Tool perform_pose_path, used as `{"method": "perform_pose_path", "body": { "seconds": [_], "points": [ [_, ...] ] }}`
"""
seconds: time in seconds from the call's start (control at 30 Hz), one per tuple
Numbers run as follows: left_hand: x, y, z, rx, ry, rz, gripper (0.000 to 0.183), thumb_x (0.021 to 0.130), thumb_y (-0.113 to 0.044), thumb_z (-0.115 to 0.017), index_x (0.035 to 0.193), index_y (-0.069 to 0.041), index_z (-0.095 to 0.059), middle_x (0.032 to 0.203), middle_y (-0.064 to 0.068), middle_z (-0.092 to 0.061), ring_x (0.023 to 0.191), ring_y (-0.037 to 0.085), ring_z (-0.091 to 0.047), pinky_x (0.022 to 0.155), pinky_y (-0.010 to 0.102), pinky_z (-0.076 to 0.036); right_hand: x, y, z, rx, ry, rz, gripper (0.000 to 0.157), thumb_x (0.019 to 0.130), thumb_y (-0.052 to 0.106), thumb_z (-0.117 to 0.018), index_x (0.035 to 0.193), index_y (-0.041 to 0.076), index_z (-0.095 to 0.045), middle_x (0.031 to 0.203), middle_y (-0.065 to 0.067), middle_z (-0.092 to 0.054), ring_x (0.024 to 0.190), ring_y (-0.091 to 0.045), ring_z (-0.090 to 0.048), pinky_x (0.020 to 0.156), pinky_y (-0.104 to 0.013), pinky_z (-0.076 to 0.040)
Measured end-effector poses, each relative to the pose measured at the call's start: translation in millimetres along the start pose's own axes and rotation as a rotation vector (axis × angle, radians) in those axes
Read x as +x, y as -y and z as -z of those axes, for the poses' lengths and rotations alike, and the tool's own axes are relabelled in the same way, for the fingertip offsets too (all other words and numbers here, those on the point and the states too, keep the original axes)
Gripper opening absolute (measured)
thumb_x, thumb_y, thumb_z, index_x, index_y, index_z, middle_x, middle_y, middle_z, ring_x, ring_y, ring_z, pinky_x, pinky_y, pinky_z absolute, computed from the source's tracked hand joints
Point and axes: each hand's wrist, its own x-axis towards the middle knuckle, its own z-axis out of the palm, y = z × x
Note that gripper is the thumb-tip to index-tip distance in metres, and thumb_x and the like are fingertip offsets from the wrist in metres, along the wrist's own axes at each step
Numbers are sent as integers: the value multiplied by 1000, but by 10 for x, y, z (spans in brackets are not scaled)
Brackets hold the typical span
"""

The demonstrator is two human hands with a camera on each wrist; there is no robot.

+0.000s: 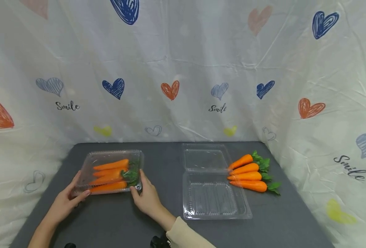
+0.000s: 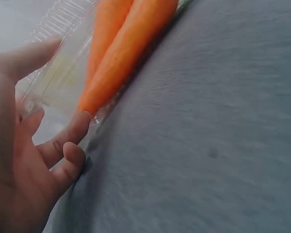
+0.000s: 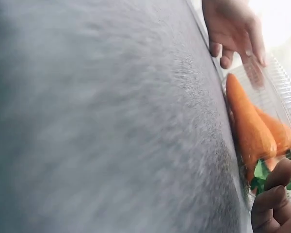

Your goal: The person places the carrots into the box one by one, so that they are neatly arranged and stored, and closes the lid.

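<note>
A clear plastic clamshell box (image 1: 108, 154) with its lid down lies at the left of the table in the head view. Inside it are several orange carrots (image 1: 110, 187) with green leafy tops at the right end. My left hand (image 1: 63, 204) grips the box's near left corner, thumb along the front edge and fingers at the side. At the opposite corner my right hand (image 1: 148, 197) holds the box between thumb and fingers. In the left wrist view, carrot tips (image 2: 99, 94) show through the plastic close to the curled fingers (image 2: 70, 162).
A second clear clamshell box (image 1: 217, 216) stands with its lid folded back, right of the middle. Several carrots with leaves (image 1: 254, 186) lie fanned beside it, tips overlapping its edge. Behind the grey table (image 1: 164, 165) hangs a heart-printed curtain (image 1: 189, 51). Dark objects (image 1: 159, 241) show at the near edge.
</note>
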Motion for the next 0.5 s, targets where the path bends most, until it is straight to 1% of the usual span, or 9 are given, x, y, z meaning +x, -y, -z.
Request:
{"method": "perform_pose_path", "body": {
  "seconds": [0.03,0.07,0.1,0.23,0.3,0.33,0.4,0.47,0.5],
  "points": [
    [19,21,12,-3,-11,-11,91,107,-24,-66,173,-23,-4,88,-1,-76,66,12,-60,56,31,-49,22,7,-24,-1,3,-11,70,109,28,-61,165,0,-31,165,-20,-42,117,-24,-71,114,-41,-48],
    [28,39,21,-8,-15,-20,90,107,-23,-67,173,-23,-4,86,-3,-75,65,12,-59,55,31,-48,37,14,-43,-2,3,-16,70,109,29,-60,166,0,-31,165,-20,-42,134,-29,-62,116,-44,-45],
    [30,53,27,-18,-21,-25,90,107,-22,-67,173,-23,-5,86,-3,-75,64,13,-58,55,31,-48,45,22,-55,-8,5,-20,70,109,29,-60,166,0,-31,165,-20,-41,146,-33,-50,117,-45,-44],
    [2,96,30,-63,-29,-50,92,107,-18,-67,172,-25,-4,89,-14,-73,67,11,-58,55,31,-47,40,63,-58,-67,24,-9,69,111,30,-56,166,-2,-29,165,-22,-42,143,-38,-52,114,-48,-47],
    [-4,106,27,-104,-18,-87,93,107,-14,-66,172,-25,-1,121,-22,-71,74,6,-63,58,29,-49,31,99,-27,-110,28,-21,70,112,32,-54,166,-2,-26,165,-22,-41,137,-39,-57,110,-48,-51],
    [-7,112,24,-125,-8,-107,93,107,-12,-64,172,-26,1,138,-27,-62,79,2,-65,60,28,-50,24,120,-5,-126,28,-35,72,112,34,-53,167,-2,-24,165,-23,-40,133,-40,-60,107,-49,-53],
    [-19,119,24,-185,3,-141,94,108,-6,-60,171,-25,8,165,-27,-33,88,-3,-67,64,26,-51,0,171,52,-140,34,-76,76,112,37,-53,168,-1,-19,166,-24,-35,124,-43,-64,99,-50,-57],
    [-69,115,33,-225,-17,-129,93,110,-5,-56,169,-23,13,173,-22,0,91,-7,-67,66,22,-51,-44,238,131,-138,40,-116,82,110,40,-55,169,0,-14,168,-25,-30,120,-46,-66,94,-51,-59],
    [-111,105,37,-252,-62,-104,91,111,-5,-54,169,-23,13,176,-14,0,89,-8,-66,67,19,-51,-80,276,182,-135,45,-125,84,110,41,-56,169,0,-13,169,-25,-30,120,-47,-66,93,-52,-59]
  ]
}}
